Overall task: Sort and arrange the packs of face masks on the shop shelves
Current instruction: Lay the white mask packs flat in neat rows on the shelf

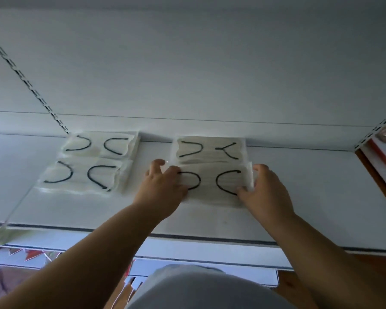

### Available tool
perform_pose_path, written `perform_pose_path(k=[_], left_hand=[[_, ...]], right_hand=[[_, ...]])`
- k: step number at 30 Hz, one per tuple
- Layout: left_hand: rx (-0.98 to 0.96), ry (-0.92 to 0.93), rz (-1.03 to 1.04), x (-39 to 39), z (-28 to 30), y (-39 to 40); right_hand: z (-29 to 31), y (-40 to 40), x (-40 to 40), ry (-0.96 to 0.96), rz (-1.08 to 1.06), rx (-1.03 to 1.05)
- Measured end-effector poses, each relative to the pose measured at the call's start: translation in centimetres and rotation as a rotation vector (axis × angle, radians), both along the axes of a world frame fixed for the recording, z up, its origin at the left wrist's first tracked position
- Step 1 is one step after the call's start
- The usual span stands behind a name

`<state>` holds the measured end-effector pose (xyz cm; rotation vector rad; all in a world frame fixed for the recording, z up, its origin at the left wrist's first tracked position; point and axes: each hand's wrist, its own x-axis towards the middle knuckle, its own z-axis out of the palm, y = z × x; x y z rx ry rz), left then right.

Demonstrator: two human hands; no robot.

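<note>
Several clear packs of white face masks with black ear loops lie flat on a white shelf [310, 197]. The near right pack [210, 181] is held at both ends: my left hand [163, 188] grips its left edge and my right hand [265, 192] grips its right edge, thumb on top. Just behind it, against the back panel, lies another pack [210, 149]. To the left, two more packs lie one behind the other, a near one [80, 176] and a far one [100, 144].
The white back panel rises behind the shelf, with a slotted upright [27, 81] at the left and another [379, 128] at the right. A red-and-white box [381, 157] and a wooden edge stand at the far right. Coloured goods [20, 259] show on a lower shelf.
</note>
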<state>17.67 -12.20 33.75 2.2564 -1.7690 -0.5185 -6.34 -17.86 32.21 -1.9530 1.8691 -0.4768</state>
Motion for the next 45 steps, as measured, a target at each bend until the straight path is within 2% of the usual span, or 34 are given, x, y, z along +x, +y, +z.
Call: perform_pose_path(k=[2,5,7,9,12,16,20,25,30,32,33,35,37,39,41,45], left_hand=[[-0.092,-0.148,-0.109,0.7,-0.5,0.1],[-0.182,-0.278,-0.335,1.1,-1.2,0.5],[-0.185,-0.302,-0.443,1.3,-1.5,0.6],[-0.190,-0.273,-0.472,1.4,-1.5,0.3],[-0.187,-0.213,-0.482,1.8,-1.4,0.0],[-0.104,-0.141,-0.492,2.7,-1.4,-0.5],[-0.109,-0.086,-0.517,3.3,-1.0,-1.6],[-0.205,-0.098,-0.536,3.8,1.1,-2.6],[-0.553,-0.169,-0.457,4.3,3.2,-5.2],[-0.626,-0.230,-0.417,4.2,3.3,-6.6],[-0.609,-0.269,-0.411,4.0,3.1,-7.2],[-0.424,-0.350,-0.446,3.9,2.2,-8.3],[-0.156,-0.385,-0.519,4.1,0.7,-9.2],[0.017,-0.327,-0.533,4.3,-0.2,-9.5],[0.019,-0.242,-0.506,4.5,-0.5,-9.7],[-0.033,-0.256,-0.498,4.5,-0.7,-10.1]], right_hand=[[0.0,0.3,0.1,0.133,0.037,-0.174],[-0.3,0.5,-0.1,0.189,0.324,-0.355],[-0.7,0.5,-0.1,0.210,0.519,-0.307],[-0.9,0.1,0.0,0.228,0.595,-0.213],[-0.4,-0.4,0.3,0.169,0.577,-0.172],[0.9,-1.0,0.5,-0.011,0.537,-0.079],[1.5,-1.4,0.7,-0.001,0.559,-0.073],[2.6,-2.0,1.1,0.123,0.516,-0.268],[4.8,-3.9,1.7,0.106,0.480,-0.597],[4.8,-5.1,1.8,0.137,0.425,-0.722],[4.5,-5.7,1.9,0.153,0.392,-0.758],[3.4,-7.1,2.1,0.224,0.371,-0.751],[1.9,-8.2,2.2,0.324,0.431,-0.533],[0.6,-8.8,2.2,0.347,0.478,-0.258],[0.0,-8.9,2.1,0.305,0.479,-0.179],[-0.1,-9.2,2.2,0.294,0.466,-0.265]])
